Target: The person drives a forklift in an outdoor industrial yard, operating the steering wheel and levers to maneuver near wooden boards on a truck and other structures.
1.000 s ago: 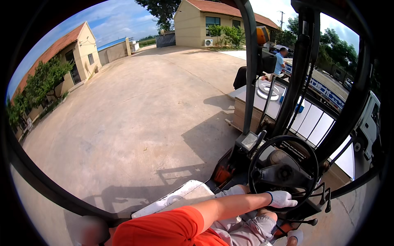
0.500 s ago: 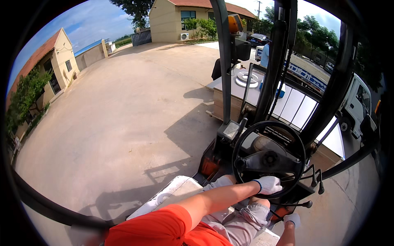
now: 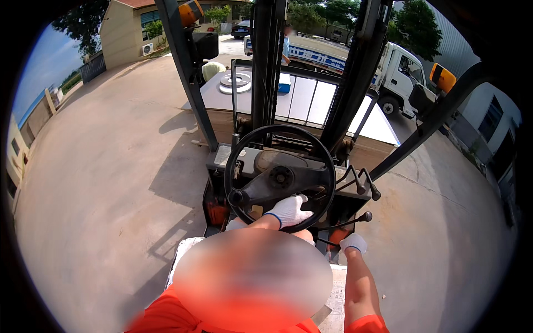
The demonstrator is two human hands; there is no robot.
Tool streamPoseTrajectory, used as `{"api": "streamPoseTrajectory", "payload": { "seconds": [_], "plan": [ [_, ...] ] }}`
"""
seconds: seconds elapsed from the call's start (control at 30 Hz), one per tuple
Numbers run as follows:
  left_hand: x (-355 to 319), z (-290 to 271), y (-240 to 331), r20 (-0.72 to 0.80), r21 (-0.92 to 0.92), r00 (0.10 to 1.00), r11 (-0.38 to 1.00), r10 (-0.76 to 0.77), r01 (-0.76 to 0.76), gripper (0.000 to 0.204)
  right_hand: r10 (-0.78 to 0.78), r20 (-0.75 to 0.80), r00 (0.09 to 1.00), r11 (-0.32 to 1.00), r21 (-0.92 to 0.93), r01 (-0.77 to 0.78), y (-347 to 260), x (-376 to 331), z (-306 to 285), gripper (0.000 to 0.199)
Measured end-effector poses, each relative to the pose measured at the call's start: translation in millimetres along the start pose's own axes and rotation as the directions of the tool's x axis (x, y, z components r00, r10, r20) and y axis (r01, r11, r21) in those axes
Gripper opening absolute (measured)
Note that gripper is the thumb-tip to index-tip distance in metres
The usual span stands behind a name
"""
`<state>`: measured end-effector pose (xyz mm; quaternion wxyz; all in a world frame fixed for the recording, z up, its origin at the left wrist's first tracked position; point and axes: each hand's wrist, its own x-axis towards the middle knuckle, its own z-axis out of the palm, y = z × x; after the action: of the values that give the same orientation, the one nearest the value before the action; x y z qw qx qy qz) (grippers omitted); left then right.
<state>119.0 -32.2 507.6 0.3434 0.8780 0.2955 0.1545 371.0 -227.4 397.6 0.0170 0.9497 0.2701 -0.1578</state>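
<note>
In front of me stands the black steering wheel of a forklift. My left hand, in a white knit glove with a blue cuff edge, reaches over the lower rim. Its fingers are curled inside the wheel, below the hub; whatever they hold is hidden. My right hand, also gloved, is closed at the end of a low black lever beside the seat. Just above that hand is another lever with a black knob. Two more knobbed levers rise right of the wheel.
Beyond the mast lies a wide stack of white-topped boards, carrying white rings and a blue box. A person stands behind it, near a white truck. Concrete ground stretches left; buildings stand farther off.
My view has turned right, so the wheel and load appear farther left. Both hands stay near the same places on the forklift; the left hand's fingers look a little less tightly curled.
</note>
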Motion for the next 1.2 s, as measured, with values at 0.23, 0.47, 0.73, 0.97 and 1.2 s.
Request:
{"api": "streamPoseTrajectory", "payload": {
  "seconds": [0.23,0.47,0.73,0.97,1.2],
  "plan": [
    [-2,-3,4,0.042,-0.044,0.998,0.998,-0.052,0.054,0.091,0.017,0.015,1.000,0.999,0.030,-0.017,3,0,0,0.035],
    [0,-10,5,0.235,-0.040,0.970,0.996,-0.062,0.074,0.054,-0.017,0.065,0.998,0.999,0.035,0.015,-4,-15,-18,0.036],
    [5,5,-6,0.104,-0.043,0.993,0.997,-0.057,0.062,0.076,0.011,0.068,0.998,0.999,0.034,-0.014,0,-10,-14,0.036],
    [4,6,-10,0.112,-0.087,0.994,0.996,-0.013,0.023,0.071,-0.030,0.084,0.996,0.999,0.013,0.029,-1,-18,-21,0.037],
    [1,5,-14,0.118,-0.142,0.993,0.989,-0.013,0.030,0.061,0.014,0.061,0.998,0.999,0.033,-0.016,-2,-2,-3,0.032]
  ]
}}
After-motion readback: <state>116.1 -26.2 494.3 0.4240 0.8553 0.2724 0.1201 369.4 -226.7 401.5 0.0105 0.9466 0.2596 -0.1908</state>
